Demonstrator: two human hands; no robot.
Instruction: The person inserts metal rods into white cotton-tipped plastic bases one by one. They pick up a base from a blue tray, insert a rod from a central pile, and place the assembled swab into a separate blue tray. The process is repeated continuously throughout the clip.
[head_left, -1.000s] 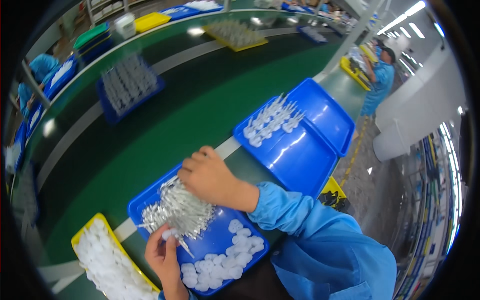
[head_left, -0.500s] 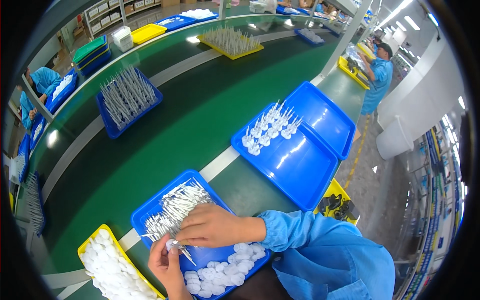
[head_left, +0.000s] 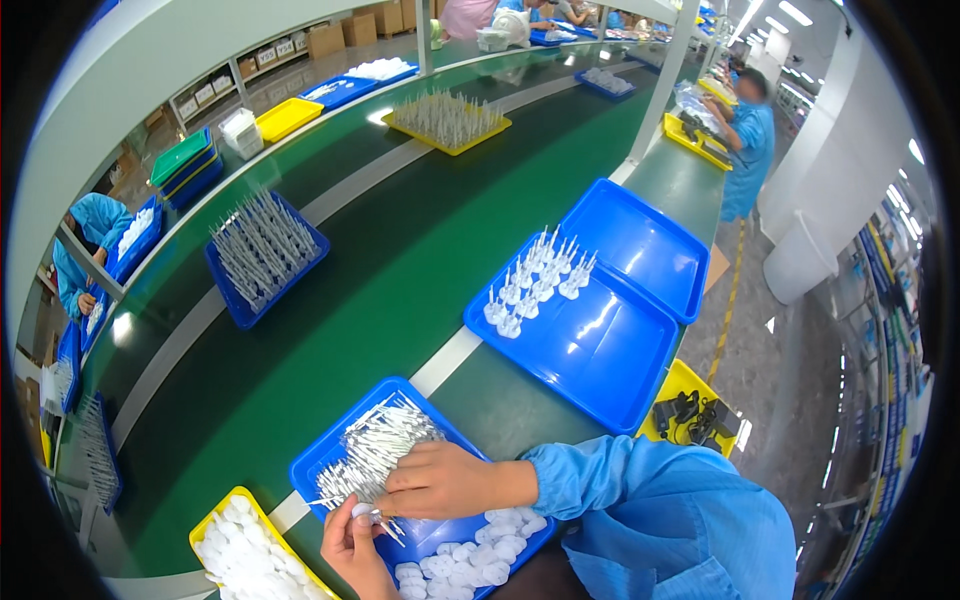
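My right hand lies palm down across the near blue tray, fingers drawn together over the heap of thin silvery-white pins, their tips pinching at its lower edge. My left hand comes up from below, thumb and fingers closed on one small white round cap that seems to have a pin sticking out of it. The two hands nearly touch there, just in front of the heap.

The pins look light, stiff and slender, likely to bend or slide if squeezed; I judge they are best taken singly by the shaft near one end. The caps look like smooth, hard plastic, easy to hold by the rim.

More loose white caps fill the tray's near corner, under my right wrist. Left of my left hand sits a yellow tray of white discs. Farther right, well apart, a larger blue tray holds finished pieces standing upright. Beyond runs the green conveyor belt.
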